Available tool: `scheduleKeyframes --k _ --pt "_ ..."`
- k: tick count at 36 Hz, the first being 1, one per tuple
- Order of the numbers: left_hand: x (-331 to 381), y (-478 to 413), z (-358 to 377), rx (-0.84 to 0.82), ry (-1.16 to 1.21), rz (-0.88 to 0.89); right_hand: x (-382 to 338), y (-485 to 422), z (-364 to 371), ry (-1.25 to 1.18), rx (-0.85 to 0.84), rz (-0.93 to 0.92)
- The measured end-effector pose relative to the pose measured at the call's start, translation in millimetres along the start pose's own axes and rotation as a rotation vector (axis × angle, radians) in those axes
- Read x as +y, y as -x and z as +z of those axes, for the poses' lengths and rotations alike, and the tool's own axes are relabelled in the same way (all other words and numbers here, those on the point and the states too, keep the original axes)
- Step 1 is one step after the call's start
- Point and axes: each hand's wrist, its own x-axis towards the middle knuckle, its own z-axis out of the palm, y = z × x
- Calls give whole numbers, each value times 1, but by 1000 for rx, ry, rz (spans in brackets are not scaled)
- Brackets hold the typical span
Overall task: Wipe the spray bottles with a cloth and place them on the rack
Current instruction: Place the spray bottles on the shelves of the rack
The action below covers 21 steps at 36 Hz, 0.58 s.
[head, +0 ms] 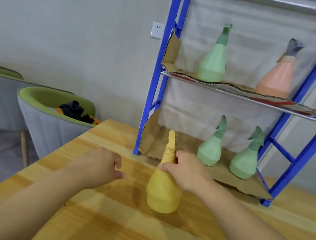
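The right hand (185, 171) grips the yellow spray bottle (163, 192) around its narrow neck, just below the trigger head. The wide body hangs under the hand, over the table (107, 220). I cannot tell if the base touches the wood. The left hand (100, 164) is well apart on the other side of the bottle. Its fingers are loosely curled and they hold nothing. No cloth is visible near either hand.

The first risk, in my judgement, is that the bottle goes to the rack (145, 118) without being wiped, because the cloth is not at hand.

The second risk is the grip. Only one hand holds the bottle, and only at the neck, so the heavy body can swing or slip if the plastic is wet.

The third risk is the placing. Beyond the right hand, the lower shelf (155, 142) already carries two green bottles (210, 150) on loose cardboard. The free space is in front of the right hand, beside the blue post. If the yellow bottle comes in too far toward the right, it can knock the nearer green one. The cardboard looks uneven, so a bottle set down carelessly may tip over.
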Motion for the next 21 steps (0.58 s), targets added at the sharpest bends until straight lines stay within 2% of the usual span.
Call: scheduleKeyframes --k 6,14,21 --pt "16 -35 -6 -15 5 52 15 -44 -33 -190 131 11" --pt "24 -72 -11 -4 35 77 37 -119 -37 -183 270 76" --pt "30 -89 -6 -3 72 101 53 -165 -25 -138 297 87"
